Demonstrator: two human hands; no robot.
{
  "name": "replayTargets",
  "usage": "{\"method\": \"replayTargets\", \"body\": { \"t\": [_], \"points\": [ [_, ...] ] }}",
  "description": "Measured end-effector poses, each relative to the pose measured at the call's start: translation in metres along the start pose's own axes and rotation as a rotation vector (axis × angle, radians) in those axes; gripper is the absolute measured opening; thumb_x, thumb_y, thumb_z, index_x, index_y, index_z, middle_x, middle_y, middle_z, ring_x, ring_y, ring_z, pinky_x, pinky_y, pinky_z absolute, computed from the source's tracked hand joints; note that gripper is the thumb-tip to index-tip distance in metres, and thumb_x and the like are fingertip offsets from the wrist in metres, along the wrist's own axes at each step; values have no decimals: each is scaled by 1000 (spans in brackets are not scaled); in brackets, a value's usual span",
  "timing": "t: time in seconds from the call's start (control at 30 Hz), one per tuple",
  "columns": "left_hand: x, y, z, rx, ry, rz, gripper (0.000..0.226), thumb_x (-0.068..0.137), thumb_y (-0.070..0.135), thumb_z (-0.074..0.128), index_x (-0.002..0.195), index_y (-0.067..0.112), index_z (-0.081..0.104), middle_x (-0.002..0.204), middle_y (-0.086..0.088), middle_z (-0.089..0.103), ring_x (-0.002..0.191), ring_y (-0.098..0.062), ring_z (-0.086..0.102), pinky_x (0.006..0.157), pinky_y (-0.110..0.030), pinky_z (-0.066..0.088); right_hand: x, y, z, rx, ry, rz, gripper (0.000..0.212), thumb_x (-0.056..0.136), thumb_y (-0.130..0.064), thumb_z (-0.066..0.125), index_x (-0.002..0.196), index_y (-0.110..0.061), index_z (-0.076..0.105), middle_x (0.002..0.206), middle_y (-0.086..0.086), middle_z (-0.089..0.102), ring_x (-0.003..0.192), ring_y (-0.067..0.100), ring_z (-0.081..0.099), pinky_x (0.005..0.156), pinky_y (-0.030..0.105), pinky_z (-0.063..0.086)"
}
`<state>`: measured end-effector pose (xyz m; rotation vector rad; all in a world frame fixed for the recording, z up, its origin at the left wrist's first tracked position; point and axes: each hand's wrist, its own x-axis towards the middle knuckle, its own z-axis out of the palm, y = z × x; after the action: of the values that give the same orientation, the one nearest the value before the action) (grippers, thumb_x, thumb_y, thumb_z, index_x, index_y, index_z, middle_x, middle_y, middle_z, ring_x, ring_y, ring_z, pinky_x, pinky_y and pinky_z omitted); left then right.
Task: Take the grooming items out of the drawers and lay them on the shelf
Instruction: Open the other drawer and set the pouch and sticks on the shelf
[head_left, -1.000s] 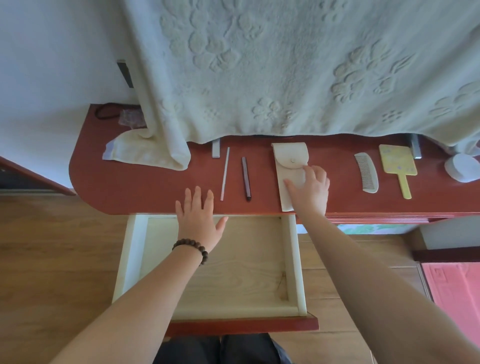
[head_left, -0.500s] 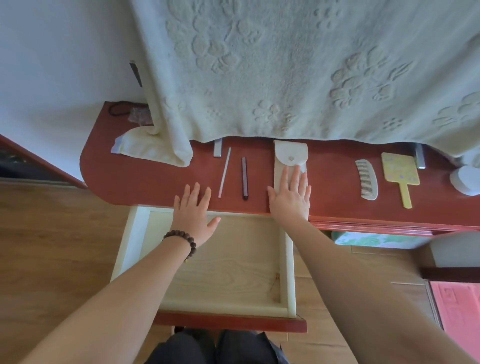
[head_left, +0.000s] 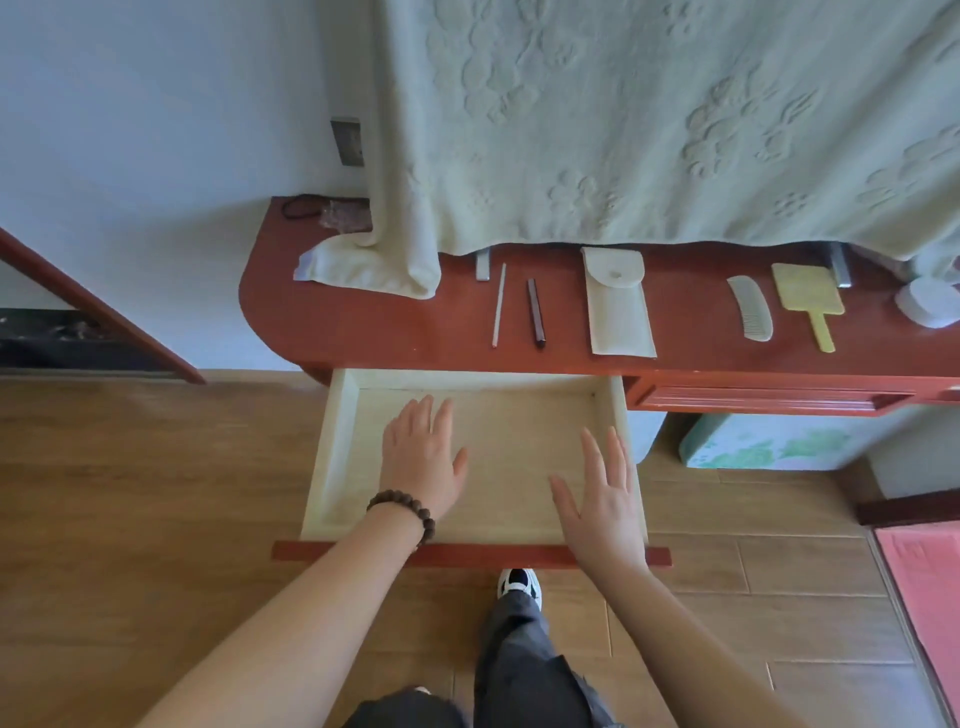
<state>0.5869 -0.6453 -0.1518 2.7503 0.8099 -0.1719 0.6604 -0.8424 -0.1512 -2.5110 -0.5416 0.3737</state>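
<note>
Over the open drawer (head_left: 475, 457), the left hand (head_left: 421, 462) and right hand (head_left: 602, 499) are hovering flat, fingers spread, holding nothing, likely because it looks emptied; pouch (head_left: 618, 306), comb (head_left: 750, 314) and sticks are lying along the shelf (head_left: 363, 327).

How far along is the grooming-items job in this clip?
Done: two sticks, pouch, comb and mirror lie on the shelf. In hand: nothing; left hand and right hand hover open over the drawer, which shows no items. Left: perhaps the shut drawer, contents unseen.
</note>
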Motion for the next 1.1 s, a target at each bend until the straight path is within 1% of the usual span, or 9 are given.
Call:
{"method": "replayTargets", "body": {
  "t": [0.1, 0.17, 0.3, 0.43, 0.53, 0.63, 0.73, 0.9, 1.1],
  "points": [
    [-54, -23, 16, -9, 42, -40, 66, 92, 49, 47, 146, 15, 30, 153, -13, 31, 143, -31, 25, 114, -48, 27, -54, -4, 29, -44, 7, 99, 87, 84, -63, 49, 151, -25, 9, 160, 4, -3, 147, 20, -7, 120, 42, 8],
    [-85, -39, 27, 1, 55, -95, 72, 89, 54, 49, 146, 14, 30, 151, -16, 33, 142, -33, 27, 112, -50, 30, -78, -8, 45, -69, 9, 190, 101, 78, -71, 48, 152, -22, 1, 160, 5, -9, 147, 19, -12, 121, 40, 3],
    [-137, -62, 44, -3, 44, -217, 90, 84, 63, 49, 150, 10, 17, 157, -19, 17, 145, -36, 18, 115, -51, 24, -108, -16, 68, -18, 39, 377, 120, 71, -78, 49, 150, -11, -11, 159, 10, -14, 147, 21, -13, 120, 40, 1],
    [-162, -65, 56, -133, -27, -418, 109, 82, 69, 46, 150, 5, -9, 158, -21, -12, 147, -36, 2, 118, -52, 17, -114, -18, 76, 111, 59, 565, 126, 70, -71, 60, 148, -6, -13, 158, 12, -15, 147, 22, -11, 120, 39, 1],
    [-159, -58, 62, -287, -78, -568, 119, 79, 73, 48, 146, 2, -20, 157, -22, -15, 147, -36, 3, 119, -49, 16, -106, -19, 75, 169, 70, 647, 128, 69, -68, 65, 148, -4, -14, 158, 12, -15, 147, 23, -10, 120, 40, 3],
    [-148, -49, 62, -387, -81, -623, 127, 76, 73, 53, 144, -4, -21, 157, -23, -14, 147, -35, 10, 118, -44, 18, -94, -19, 75, 204, 74, 687, 131, 68, -64, 70, 147, -1, -15, 158, 14, -14, 147, 23, -10, 119, 40, 2],
    [-136, -41, 62, -458, -54, -680, 132, 74, 74, 56, 143, -6, -23, 157, -23, -17, 147, -33, 9, 117, -40, 18, -86, -18, 79, 238, 91, 690, 133, 67, -58, 74, 146, 1, -16, 158, 15, -13, 147, 23, -9, 119, 38, 2],
    [-116, -36, 63, -501, -25, -728, 135, 72, 75, 56, 142, -7, -25, 157, -22, -19, 148, -31, 2, 117, -41, 19, -72, -16, 80, 237, 100, 662, 131, 69, -56, 73, 145, 4, -15, 158, 17, -12, 147, 23, -10, 119, 34, -1],
    [-82, -31, 61, -505, 20, -756, 135, 70, 77, 54, 142, -2, -27, 158, -20, -17, 147, -32, 10, 115, -45, 29, -37, -14, 75, 240, 55, 649, 132, 69, -63, 69, 145, 3, -17, 158, 15, -15, 147, 22, -11, 119, 34, -2]
  ]
}}
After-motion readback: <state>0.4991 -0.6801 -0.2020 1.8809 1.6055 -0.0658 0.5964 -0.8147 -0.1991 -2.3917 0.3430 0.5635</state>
